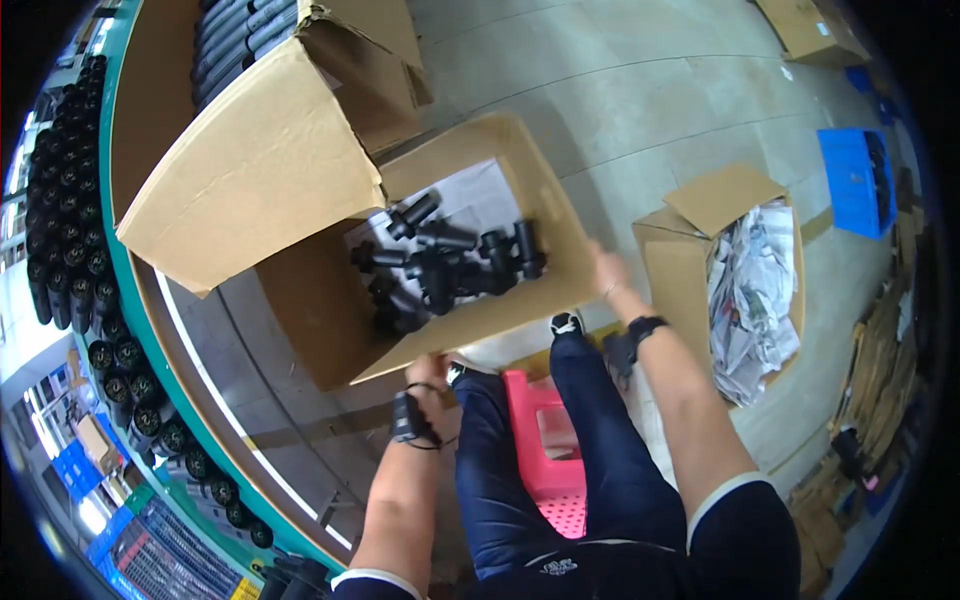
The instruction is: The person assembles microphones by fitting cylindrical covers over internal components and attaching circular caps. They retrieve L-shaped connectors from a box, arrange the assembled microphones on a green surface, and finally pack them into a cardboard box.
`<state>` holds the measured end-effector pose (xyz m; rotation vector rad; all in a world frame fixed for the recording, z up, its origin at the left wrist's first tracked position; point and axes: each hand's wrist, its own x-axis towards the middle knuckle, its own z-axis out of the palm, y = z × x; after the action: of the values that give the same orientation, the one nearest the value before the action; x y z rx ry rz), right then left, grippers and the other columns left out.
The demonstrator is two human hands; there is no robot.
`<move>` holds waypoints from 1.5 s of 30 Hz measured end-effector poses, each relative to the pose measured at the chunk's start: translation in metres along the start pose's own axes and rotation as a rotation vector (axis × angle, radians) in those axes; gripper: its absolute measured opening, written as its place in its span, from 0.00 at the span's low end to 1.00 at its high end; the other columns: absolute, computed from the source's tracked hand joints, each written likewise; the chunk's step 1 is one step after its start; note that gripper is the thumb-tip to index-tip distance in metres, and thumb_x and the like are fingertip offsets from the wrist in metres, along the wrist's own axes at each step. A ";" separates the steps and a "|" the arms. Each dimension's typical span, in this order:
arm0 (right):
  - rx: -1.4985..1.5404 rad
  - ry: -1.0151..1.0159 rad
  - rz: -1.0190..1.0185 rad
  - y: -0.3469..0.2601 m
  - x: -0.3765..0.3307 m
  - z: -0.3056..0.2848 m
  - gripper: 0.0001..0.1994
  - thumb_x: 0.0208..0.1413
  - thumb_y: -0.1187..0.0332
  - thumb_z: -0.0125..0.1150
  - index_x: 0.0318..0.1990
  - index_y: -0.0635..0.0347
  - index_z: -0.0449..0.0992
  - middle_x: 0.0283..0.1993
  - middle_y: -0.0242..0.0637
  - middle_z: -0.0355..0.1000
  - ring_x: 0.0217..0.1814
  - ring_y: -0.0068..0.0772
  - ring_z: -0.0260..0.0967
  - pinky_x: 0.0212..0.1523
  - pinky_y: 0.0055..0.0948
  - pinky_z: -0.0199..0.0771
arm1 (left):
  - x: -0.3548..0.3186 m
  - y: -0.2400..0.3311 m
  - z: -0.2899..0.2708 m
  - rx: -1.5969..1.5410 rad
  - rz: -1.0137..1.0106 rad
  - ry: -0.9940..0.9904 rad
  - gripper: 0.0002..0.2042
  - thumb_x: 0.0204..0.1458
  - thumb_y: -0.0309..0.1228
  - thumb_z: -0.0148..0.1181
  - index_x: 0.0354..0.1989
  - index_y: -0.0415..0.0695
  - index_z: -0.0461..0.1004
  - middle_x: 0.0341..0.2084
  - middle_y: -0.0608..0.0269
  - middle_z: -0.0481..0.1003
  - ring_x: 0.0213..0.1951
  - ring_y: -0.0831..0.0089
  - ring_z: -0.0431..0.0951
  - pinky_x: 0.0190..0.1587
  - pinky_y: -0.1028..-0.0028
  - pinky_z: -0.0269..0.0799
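Note:
A large open cardboard box (475,325) stands on the floor in front of my feet. Inside, several black cylindrical parts (440,270) lie in a loose heap on white paper (480,190). My left hand (427,375) is closed on the box's near edge, towards its left corner. Over at the right wall, my right hand (608,272) grips the same box near its right corner; its fingers are partly hidden and slightly blurred. Each wrist wears a dark band with a small device.
A pink plastic stool (525,440) is between my legs. To the right sits a cardboard box (675,270) of crumpled paper (750,300); beyond it is a blue bin (850,185). On the left, a green-edged table (190,395) carries a box of black tubes (240,45), its flap overhanging.

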<state>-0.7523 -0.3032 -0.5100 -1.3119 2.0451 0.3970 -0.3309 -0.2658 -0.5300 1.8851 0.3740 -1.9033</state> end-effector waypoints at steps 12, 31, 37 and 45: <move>0.700 0.374 0.191 -0.021 -0.051 -0.017 0.22 0.49 0.72 0.55 0.52 0.68 0.60 0.44 0.55 0.65 0.48 0.56 0.64 0.49 0.41 0.65 | -0.102 -0.060 0.247 0.258 0.069 -0.418 0.06 0.59 0.30 0.47 0.39 0.42 0.68 0.27 0.57 0.76 0.27 0.69 0.78 0.28 0.77 0.72; 2.981 -0.422 0.110 -0.233 -0.054 0.174 0.11 0.52 0.73 0.57 0.42 0.71 0.71 0.48 0.53 0.70 0.49 0.43 0.71 0.51 0.31 0.76 | -0.218 0.000 -0.029 0.129 0.448 0.107 0.03 0.57 0.27 0.52 0.34 0.42 0.69 0.25 0.62 0.74 0.25 0.77 0.72 0.26 0.81 0.65; 2.678 -0.232 0.162 -0.055 0.037 0.017 0.13 0.56 0.70 0.53 0.45 0.70 0.70 0.48 0.49 0.71 0.53 0.43 0.68 0.59 0.38 0.66 | -0.251 0.018 -0.035 0.316 0.538 0.005 0.04 0.57 0.27 0.53 0.36 0.39 0.69 0.28 0.61 0.74 0.25 0.80 0.70 0.27 0.82 0.65; 1.834 -0.249 -0.256 -0.137 -0.060 -0.263 0.06 0.57 0.68 0.55 0.38 0.59 0.72 0.37 0.38 0.73 0.41 0.30 0.71 0.40 0.24 0.69 | -0.347 0.046 -0.025 0.299 0.675 -0.012 0.06 0.57 0.27 0.53 0.40 0.40 0.69 0.30 0.64 0.74 0.32 0.80 0.73 0.32 0.83 0.68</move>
<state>-0.7116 -0.4740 -0.2644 -0.2361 1.1038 -1.1397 -0.2934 -0.2544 -0.1808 1.8485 -0.5238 -1.5503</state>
